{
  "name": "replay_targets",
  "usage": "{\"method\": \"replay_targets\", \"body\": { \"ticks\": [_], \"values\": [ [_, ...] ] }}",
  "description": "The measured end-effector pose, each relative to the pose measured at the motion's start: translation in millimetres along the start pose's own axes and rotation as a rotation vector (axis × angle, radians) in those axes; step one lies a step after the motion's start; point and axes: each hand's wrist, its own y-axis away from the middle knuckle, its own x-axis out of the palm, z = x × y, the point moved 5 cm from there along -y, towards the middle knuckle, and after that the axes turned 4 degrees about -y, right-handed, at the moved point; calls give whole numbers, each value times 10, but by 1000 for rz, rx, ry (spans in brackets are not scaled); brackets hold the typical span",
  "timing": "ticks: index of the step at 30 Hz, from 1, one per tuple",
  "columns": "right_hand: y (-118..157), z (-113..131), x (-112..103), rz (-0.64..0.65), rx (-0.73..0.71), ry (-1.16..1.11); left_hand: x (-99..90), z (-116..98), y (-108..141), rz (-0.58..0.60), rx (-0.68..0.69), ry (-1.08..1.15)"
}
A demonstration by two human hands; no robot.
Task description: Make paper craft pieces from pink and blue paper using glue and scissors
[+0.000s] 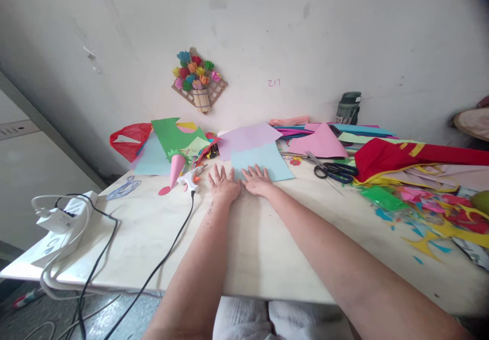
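Note:
Both arms reach forward over the pale tabletop [260,248]. My left hand [223,184] lies flat on it, fingers spread, just left of a light blue sheet of paper [263,156]. My right hand [257,181] rests palm down, its fingers spread over the near left edge of that sheet. The thumbs almost meet. Behind the blue sheet is a lilac sheet [248,136], partly overlapped. Left of my left hand lie a white glue gun [188,179] with a black cord and a pink paper cone [177,169] with a green fringe. Neither hand holds anything.
Scissors [332,171] lie to the right, near a red cloth with yellow trim [389,159] and colourful paper scraps [428,228]. A bottle [348,108] stands by the wall. At left are a power strip [69,223], loose cables and a red plastic bag [132,140].

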Motion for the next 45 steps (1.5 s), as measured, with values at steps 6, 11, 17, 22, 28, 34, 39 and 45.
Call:
{"method": "replay_targets", "body": {
  "ticks": [6, 11, 17, 22, 28, 34, 39, 45],
  "values": [
    [12, -160, -85, 71, 36, 9, 92, 107, -55, 74, -30, 28],
    [109, -345, -195, 122, 86, 1, 99, 93, -56, 70, -34, 11],
    [118, -405, -189, 130, 84, 3, 0, 33, -24, -14, -15, -35],
    [78, -293, -80, 48, 101, -33, -61, 81, -48, -137, -39, -120],
    [66, -199, -39, -3, 108, -38, -182, -73, 24, -292, 92, -110],
    [76, -225, -62, 37, 109, -18, 42, -338, 40, 18, 289, 40],
    [82, -262, -56, 41, 82, -2, 121, -321, -17, 125, 196, 32],
    [102, -346, -86, 34, 47, 38, 116, -325, -43, 169, 137, 21]
  ]
}}
